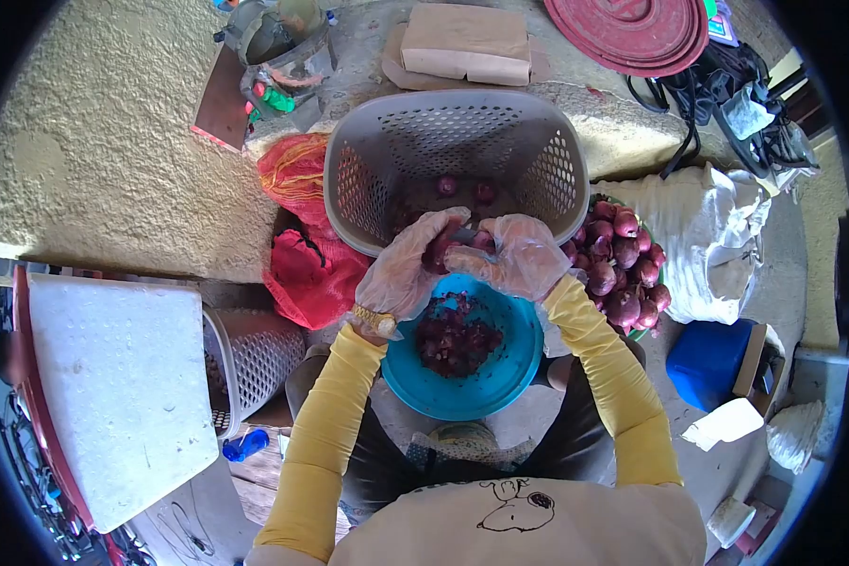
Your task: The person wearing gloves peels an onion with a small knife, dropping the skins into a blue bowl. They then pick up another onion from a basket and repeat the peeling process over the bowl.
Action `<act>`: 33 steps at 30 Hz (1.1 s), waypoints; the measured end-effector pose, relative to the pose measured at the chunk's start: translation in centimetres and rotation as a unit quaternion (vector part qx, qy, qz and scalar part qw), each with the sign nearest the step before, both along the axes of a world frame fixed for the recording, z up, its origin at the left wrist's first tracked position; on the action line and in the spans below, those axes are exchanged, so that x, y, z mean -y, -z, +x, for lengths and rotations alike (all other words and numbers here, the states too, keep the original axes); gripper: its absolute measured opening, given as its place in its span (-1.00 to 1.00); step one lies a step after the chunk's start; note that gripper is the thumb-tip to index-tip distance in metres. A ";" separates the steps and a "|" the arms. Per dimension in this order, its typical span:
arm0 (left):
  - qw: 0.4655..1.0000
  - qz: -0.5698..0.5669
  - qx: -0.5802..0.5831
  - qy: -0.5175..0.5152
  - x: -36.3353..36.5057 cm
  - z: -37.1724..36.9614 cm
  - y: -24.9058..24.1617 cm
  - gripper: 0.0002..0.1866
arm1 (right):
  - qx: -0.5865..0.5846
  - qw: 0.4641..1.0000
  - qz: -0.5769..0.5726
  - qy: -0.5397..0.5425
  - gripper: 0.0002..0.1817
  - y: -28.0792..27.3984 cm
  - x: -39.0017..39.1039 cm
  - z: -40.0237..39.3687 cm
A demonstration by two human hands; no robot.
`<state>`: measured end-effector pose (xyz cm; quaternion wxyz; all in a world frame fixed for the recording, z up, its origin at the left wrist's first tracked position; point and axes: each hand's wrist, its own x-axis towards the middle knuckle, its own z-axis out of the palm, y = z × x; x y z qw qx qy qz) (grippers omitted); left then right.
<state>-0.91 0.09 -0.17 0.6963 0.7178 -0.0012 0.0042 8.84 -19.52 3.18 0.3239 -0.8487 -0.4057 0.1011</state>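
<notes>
My left hand (pixel 407 271), in a clear plastic glove, is closed around a red onion (pixel 439 253). My right hand (pixel 522 257), gloved the same way, is closed with its fingers against another dark red piece of onion (pixel 483 242); the fingers partly cover both. Both hands are close together over the front rim of a grey perforated basket (pixel 453 106), in which a few red onions (pixel 447 186) lie at the bottom. Directly below the hands stands a turquoise basin (pixel 462 401) holding dark onion skins (pixel 457 341).
Many red onions (pixel 624 253) are heaped right of the basket beside a white sack (pixel 698 226). Red mesh bags (pixel 316 274) lie left. A white foam lid (pixel 118 387) and second basket (pixel 266 358) stand farther left. A blue container (pixel 710 363) sits right; cardboard (pixel 465 42) lies behind.
</notes>
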 end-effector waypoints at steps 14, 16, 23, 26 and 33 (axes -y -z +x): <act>0.999 -0.041 -0.011 -0.032 -0.3 0.3 1.0 -0.60 | 0.013 0.998 -0.021 -0.061 -0.30 0.3 -0.2 -0.5; 0.998 -0.023 0.007 -0.049 -0.3 0.2 0.8 -0.59 | 0.022 0.992 -0.080 -0.099 -0.28 -0.2 -0.3 -0.7; 0.996 -0.088 -0.031 -0.017 -0.6 0.1 0.6 -0.60 | 0.071 0.997 -0.004 -0.008 -0.21 -0.6 0.2 -0.2; 0.965 0.222 0.137 0.035 -0.9 -0.4 -0.1 -0.61 | 0.103 0.995 -0.005 -0.003 -0.19 0.3 0.2 -0.2; 0.988 0.132 0.064 0.040 -0.8 -0.4 0.5 -0.53 | 0.082 0.996 -0.016 -0.023 -0.24 0.5 0.2 -0.1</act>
